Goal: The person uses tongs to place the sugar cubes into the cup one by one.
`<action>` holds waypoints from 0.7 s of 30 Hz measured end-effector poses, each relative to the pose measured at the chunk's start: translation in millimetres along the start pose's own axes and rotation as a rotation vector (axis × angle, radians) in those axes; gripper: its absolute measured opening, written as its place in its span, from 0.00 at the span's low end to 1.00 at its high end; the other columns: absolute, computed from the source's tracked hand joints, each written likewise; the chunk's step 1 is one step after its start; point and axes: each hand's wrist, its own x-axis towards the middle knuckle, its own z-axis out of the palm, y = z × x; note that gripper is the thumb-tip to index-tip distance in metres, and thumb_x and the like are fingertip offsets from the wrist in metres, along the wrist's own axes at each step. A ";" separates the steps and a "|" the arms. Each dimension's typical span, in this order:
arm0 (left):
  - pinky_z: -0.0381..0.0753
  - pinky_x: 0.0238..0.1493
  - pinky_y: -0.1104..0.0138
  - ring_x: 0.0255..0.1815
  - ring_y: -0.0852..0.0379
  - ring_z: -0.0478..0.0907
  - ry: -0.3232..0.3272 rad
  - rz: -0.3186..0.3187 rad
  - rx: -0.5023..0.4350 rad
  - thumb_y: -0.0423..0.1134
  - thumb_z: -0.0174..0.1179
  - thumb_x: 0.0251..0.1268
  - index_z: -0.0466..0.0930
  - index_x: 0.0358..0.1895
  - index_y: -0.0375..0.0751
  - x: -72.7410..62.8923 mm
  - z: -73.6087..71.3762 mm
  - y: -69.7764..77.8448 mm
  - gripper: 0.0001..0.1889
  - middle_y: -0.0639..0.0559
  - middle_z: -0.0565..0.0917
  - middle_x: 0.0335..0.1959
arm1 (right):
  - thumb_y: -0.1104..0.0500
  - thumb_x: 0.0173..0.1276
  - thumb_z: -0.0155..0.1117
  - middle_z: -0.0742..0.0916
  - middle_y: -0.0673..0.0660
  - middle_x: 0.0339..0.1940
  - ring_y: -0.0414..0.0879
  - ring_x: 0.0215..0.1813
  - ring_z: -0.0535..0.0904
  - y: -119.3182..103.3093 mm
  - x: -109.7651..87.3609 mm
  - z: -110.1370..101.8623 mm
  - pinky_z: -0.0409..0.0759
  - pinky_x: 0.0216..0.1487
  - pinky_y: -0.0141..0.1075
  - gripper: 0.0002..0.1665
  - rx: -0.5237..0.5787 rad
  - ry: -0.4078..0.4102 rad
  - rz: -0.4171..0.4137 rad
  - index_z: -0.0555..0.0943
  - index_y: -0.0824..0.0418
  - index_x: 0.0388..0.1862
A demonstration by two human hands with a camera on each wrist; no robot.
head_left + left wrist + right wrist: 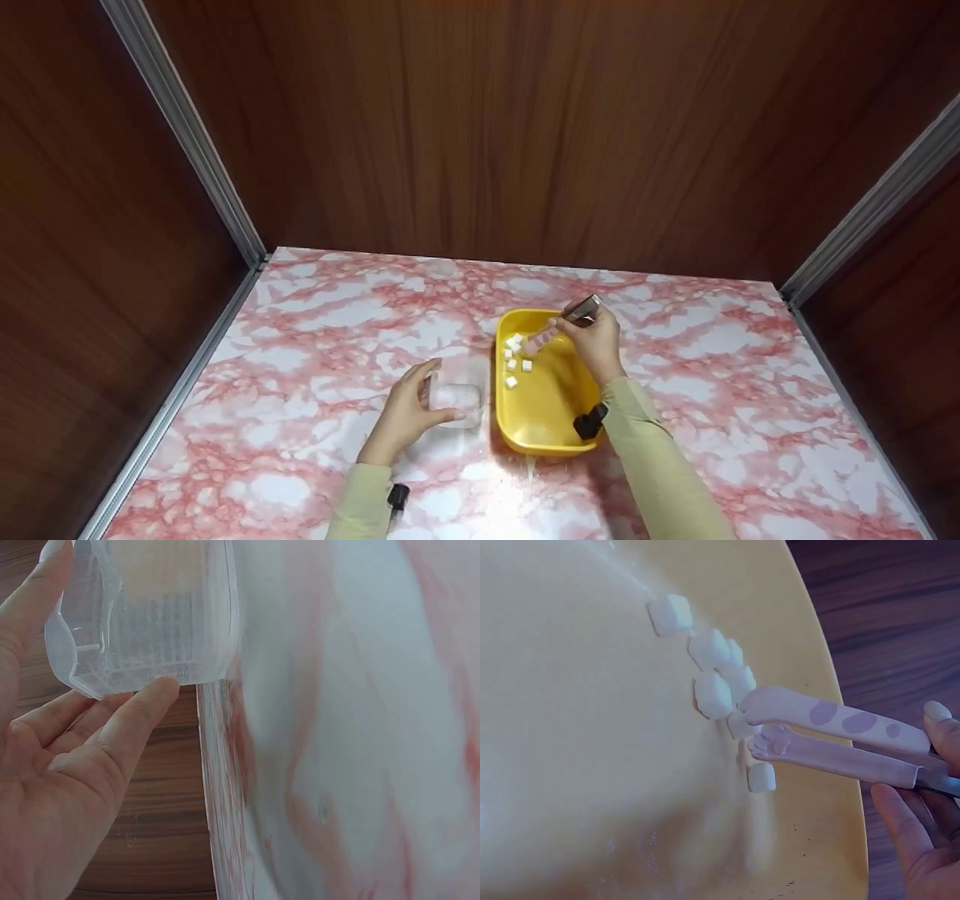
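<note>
My left hand grips a clear plastic container by its side, thumb and fingers spread around it, just left of the yellow tray. What is inside the container is hard to make out. In my right hand is a pair of tongs with metal handles and pink paw-shaped ends. Those ends reach into the tray, right beside several white cubes. Whether a cube sits between the tips cannot be told. The cubes lie along the tray's left side, one apart from the others.
Under everything is a red-and-white marbled tabletop. Dark wood panels stand behind it and at both sides, with metal corner rails. Each wrist carries a small black camera.
</note>
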 end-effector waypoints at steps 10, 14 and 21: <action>0.69 0.62 0.57 0.69 0.42 0.61 0.004 -0.010 -0.008 0.46 0.76 0.45 0.62 0.71 0.48 0.1 0.2 -0.9 0.46 0.47 0.65 0.69 | 0.71 0.51 0.76 0.83 0.66 0.33 0.49 0.37 0.81 -7.4 -4.4 -2.7 0.78 0.35 0.26 0.16 -0.015 -0.042 -0.011 0.79 0.73 0.35; 0.68 0.62 0.57 0.69 0.42 0.61 -0.002 -0.010 -0.021 0.45 0.76 0.46 0.62 0.71 0.48 -0.3 -0.7 0.8 0.46 0.46 0.65 0.69 | 0.69 0.50 0.77 0.83 0.63 0.33 0.49 0.37 0.80 -3.3 -1.7 -3.1 0.78 0.36 0.28 0.16 -0.029 -0.043 -0.031 0.78 0.71 0.35; 0.68 0.62 0.58 0.69 0.41 0.60 0.003 -0.007 -0.034 0.45 0.76 0.46 0.62 0.71 0.46 -1.1 0.0 1.9 0.47 0.46 0.65 0.69 | 0.70 0.49 0.77 0.83 0.65 0.34 0.49 0.36 0.81 3.3 0.6 -3.3 0.79 0.36 0.26 0.17 -0.033 -0.032 -0.024 0.79 0.72 0.36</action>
